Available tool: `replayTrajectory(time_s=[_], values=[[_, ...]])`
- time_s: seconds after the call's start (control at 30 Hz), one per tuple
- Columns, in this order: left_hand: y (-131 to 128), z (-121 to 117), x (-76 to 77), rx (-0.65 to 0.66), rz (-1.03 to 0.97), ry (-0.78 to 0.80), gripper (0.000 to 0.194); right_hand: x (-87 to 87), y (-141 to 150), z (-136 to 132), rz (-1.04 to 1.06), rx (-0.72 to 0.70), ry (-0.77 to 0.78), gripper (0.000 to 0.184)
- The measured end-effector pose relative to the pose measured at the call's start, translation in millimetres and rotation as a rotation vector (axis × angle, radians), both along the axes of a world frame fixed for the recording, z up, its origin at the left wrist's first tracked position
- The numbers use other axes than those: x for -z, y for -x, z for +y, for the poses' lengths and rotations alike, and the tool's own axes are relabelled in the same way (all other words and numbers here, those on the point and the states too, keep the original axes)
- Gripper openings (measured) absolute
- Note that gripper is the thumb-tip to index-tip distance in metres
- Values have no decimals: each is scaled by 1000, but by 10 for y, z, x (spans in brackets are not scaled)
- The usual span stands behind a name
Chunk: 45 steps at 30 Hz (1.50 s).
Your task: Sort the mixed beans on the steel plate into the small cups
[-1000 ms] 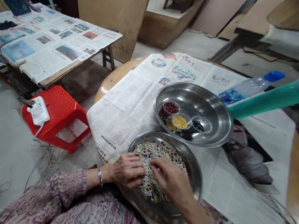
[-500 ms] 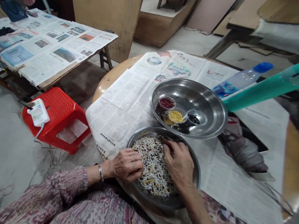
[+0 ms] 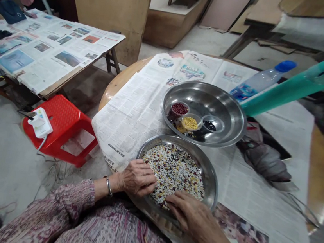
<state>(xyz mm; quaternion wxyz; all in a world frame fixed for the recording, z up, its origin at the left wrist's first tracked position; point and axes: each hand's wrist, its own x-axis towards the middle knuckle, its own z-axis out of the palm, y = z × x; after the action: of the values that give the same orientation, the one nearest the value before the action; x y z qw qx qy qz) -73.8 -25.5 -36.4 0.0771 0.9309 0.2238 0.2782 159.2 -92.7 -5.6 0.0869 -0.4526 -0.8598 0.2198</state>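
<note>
A steel basin holds a mix of white grains with dark red, yellow and black beans. At its left side rests my left hand, fingers curled together over the rim and the edge of the mix; what they hold, if anything, is hidden. My right hand lies low over the near side, its fingers stretched out and their tips touching the mix. Behind stands a larger steel basin with small clear cups of red beans, yellow beans and black beans.
Newspaper covers the round table. To the right are a plastic bottle, a long green object and a grey folded bundle. A red stool bearing a power strip stands left, near another newspaper-covered table.
My right hand has moved from the far right part of the mix toward the near side, its fingers straightening. The mix now lies more spread to the right. My left hand has stayed put.
</note>
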Motion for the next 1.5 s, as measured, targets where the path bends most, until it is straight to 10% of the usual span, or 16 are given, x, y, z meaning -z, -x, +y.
replayTrajectory(time_s=[0.33,0.63,0.8,1.0,1.17,1.5], values=[[-3,7,39,-22,-67,-2,20,261,105,709,-9,471,-335,32],[40,-1,-84,-48,-329,-17,29,186,770,723,95,60,-211,23],[39,11,-65,-35,-300,3,28,133,415,635,-83,39,-271,10],[17,25,-16,-29,-212,21,26,202,-199,428,-138,434,-390,17],[25,17,34,-41,-102,18,30,247,121,365,37,477,-249,27],[42,9,23,-21,-117,52,33,153,370,24,250,110,184,26]])
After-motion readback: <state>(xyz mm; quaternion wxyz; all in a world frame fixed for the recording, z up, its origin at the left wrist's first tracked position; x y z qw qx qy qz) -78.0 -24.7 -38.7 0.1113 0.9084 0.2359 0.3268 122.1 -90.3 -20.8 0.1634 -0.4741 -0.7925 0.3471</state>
